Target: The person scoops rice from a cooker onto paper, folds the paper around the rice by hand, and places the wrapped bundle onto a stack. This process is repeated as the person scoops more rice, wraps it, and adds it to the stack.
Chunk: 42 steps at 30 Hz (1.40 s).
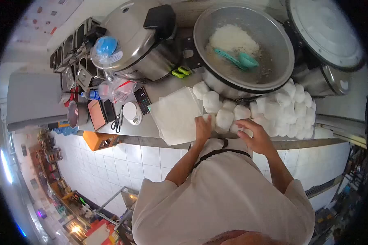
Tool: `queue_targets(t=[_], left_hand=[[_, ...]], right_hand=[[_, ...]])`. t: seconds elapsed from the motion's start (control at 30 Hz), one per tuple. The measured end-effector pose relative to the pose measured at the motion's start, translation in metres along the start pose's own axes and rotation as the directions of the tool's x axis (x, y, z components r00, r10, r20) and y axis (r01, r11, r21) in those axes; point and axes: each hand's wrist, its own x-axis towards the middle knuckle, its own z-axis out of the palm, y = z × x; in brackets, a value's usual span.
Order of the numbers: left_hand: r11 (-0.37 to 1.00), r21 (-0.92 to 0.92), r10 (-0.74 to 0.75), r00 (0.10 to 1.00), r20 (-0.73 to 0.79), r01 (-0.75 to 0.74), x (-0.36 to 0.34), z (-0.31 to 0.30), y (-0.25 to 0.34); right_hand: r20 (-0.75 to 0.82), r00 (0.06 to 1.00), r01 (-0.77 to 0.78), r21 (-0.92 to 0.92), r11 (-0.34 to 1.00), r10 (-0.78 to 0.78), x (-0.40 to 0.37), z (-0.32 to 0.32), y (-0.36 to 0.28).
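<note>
readable text: none; every bit of print is too small or blurred.
wall posters: coloured patches only, letters can't be made out.
clear container with blue top: pale label with a reddish mark, wording illegible.
plastic bag: red print, can't be read.
bottle: blue label, wording blurred.
keypad device: rows of small keys, characters too tiny to tell.
round white scale: any display or dial marks are unreadable.
orange crate: dark marks on its side, can't tell if they are letters.
lit shopfront, lower left: bright coloured signs, blurred, not legible.
</note>
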Motion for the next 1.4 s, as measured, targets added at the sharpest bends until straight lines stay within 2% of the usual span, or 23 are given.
queue_targets(t=[0.03,0.07,0.17,0.23,0.27,0.3,0.37,0.43,0.5,0.57,0.67,0.8,0.83,0.9,0.93,1.03,1.07,1.13,1.17,1.27,1.33,1.37,1.4], left_hand=[[0.993,0.021,0.113,0.994,0.006,-0.113,-0.002,-0.013,0.012],[0.999,0.044,-0.013,0.999,0.033,0.012,-0.009,-0.023,0.029],[0.990,-0.072,0.122,0.991,0.051,-0.118,-0.006,-0.021,0.003],[0.979,-0.108,0.185,0.976,0.113,-0.173,-0.004,-0.033,-0.004],[0.971,-0.126,0.219,0.965,0.147,-0.201,-0.004,-0.040,-0.009],[0.966,-0.055,0.257,0.952,0.168,-0.251,-0.005,-0.044,-0.015],[0.932,0.087,0.328,0.923,0.203,-0.351,-0.003,-0.051,-0.031],[0.894,0.171,0.369,0.898,0.240,-0.414,-0.003,-0.065,-0.033],[0.855,0.249,0.391,0.881,0.267,-0.455,-0.001,-0.074,-0.026],[0.821,0.303,0.420,0.872,0.252,-0.483,-0.005,-0.082,-0.025],[0.794,0.338,0.432,0.860,0.273,-0.506,-0.012,-0.077,-0.053],[0.828,0.292,0.390,0.866,0.312,-0.478,-0.018,-0.091,-0.040],[0.846,0.271,0.370,0.871,0.322,-0.459,-0.017,-0.095,-0.036],[0.863,0.189,0.396,0.859,0.324,-0.469,-0.013,-0.093,-0.030],[0.868,0.145,0.411,0.852,0.325,-0.474,-0.014,-0.090,-0.027],[0.964,-0.045,0.264,0.940,0.216,-0.261,-0.004,-0.081,-0.030],[0.967,-0.024,0.254,0.960,0.121,-0.253,0.003,-0.082,-0.028],[0.973,0.011,0.230,0.971,-0.072,-0.230,0.029,-0.097,0.009],[0.969,-0.033,0.242,0.965,-0.103,-0.246,0.042,-0.105,0.033],[0.934,-0.132,0.300,0.929,-0.219,-0.332,0.087,-0.136,0.120],[0.888,-0.159,0.370,0.876,-0.310,-0.431,0.112,-0.154,0.170],[0.895,-0.218,0.328,0.907,-0.266,-0.388,0.120,-0.158,0.181],[0.898,-0.278,0.287,0.933,-0.217,-0.341,0.129,-0.162,0.188]], right_hand=[[0.001,1.000,0.025,-0.031,0.999,-0.025,0.005,-0.005,-0.008],[0.011,1.000,0.016,-0.017,1.000,-0.016,0.012,-0.009,-0.021],[0.024,0.983,0.183,-0.064,0.981,-0.182,0.036,-0.039,-0.068],[-0.118,0.959,0.251,-0.075,0.965,-0.259,0.070,-0.071,-0.089],[-0.167,0.930,0.285,-0.229,0.931,-0.326,0.099,-0.089,-0.095],[-0.205,0.896,0.300,-0.375,0.877,-0.394,0.131,-0.109,-0.099],[-0.075,0.941,0.206,-0.645,0.736,-0.329,0.196,-0.135,-0.088],[0.158,0.977,0.215,-0.715,0.665,-0.146,0.261,-0.140,-0.045],[0.206,0.978,0.175,-0.905,0.388,0.039,0.296,-0.120,-0.022],[0.241,0.970,0.205,-0.892,0.403,0.040,0.310,-0.102,0.001],[0.045,0.976,-0.064,-0.874,0.482,0.211,0.318,-0.069,0.006],[-0.039,0.999,-0.045,-0.749,0.661,0.023,0.327,-0.070,0.034],[-0.040,0.998,0.007,-0.729,0.684,-0.053,0.316,-0.082,0.012],[-0.025,0.996,0.042,-0.726,0.687,-0.087,0.303,-0.110,-0.023],[-0.006,0.999,0.025,-0.744,0.668,-0.044,0.301,-0.134,-0.031],[0.014,0.996,-0.039,-0.796,0.605,0.084,0.284,-0.180,-0.017],[0.015,0.992,-0.063,-0.811,0.582,0.128,0.279,-0.189,-0.011],[0.099,0.983,0.033,-0.924,0.382,0.155,0.261,-0.184,-0.017],[0.142,0.974,0.090,-0.958,0.273,0.176,0.252,-0.180,-0.019],[0.418,0.899,0.407,-0.908,0.102,0.134,0.235,-0.178,-0.004],[0.282,0.945,0.268,-0.958,0.105,0.167,0.237,-0.185,-0.035],[0.219,0.957,0.201,-0.973,0.110,0.190,0.242,-0.185,-0.046],[0.183,0.977,0.159,-0.969,0.189,0.114,0.257,-0.187,-0.042]])
